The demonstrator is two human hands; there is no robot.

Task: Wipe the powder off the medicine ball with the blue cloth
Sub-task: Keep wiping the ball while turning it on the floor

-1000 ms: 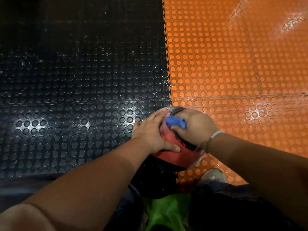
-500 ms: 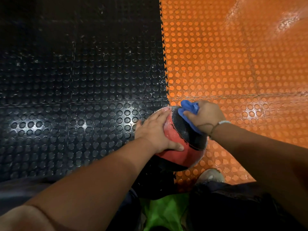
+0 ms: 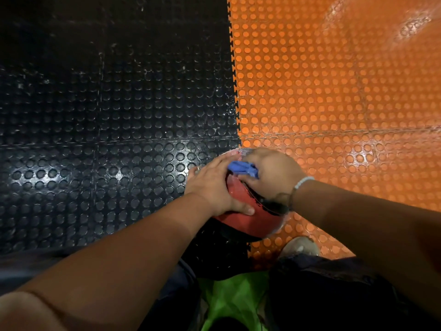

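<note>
Medicine ball [image 3: 248, 225], red w/ a black band, sits on the floor right on the toothed seam [image 3: 235, 91]. The black studded mat [image 3: 107, 127] runs off to the ball's left and the orange studded mat [image 3: 334, 103] to its right.

Left hand [image 3: 212, 187] lies flat on the ball's left side. Its fingers are straight and close together, reaching over toward the far edge. The thumb is stretched across the near red face, pressing it.

Right hand [image 3: 274, 173] is on top of the ball, on its right half, covering most of the black band. It grips the blue cloth [image 3: 243, 168], bunched up, w/ a wad poking out on the thumb side between the two hands and touching the ball's top. Fingers look curled down over cloth and ball, but the tips are hidden, so can't tell exactly how they lie.

A whitish powder film [image 3: 238, 152] shows on the ball's far rim, just beyond both hands. There's a pale edge on its near-right rim too.

A white bead bracelet [image 3: 303, 181] is on the right wrist, just right of the ball. Both forearms are bare.

Nearer than the ball:
- a light shoe toe [image 3: 300, 246] on the orange side, just off the ball's near-right
- dark trouser legs [image 3: 334, 283]
- bright green fabric [image 3: 233, 299] between the legs
</note>
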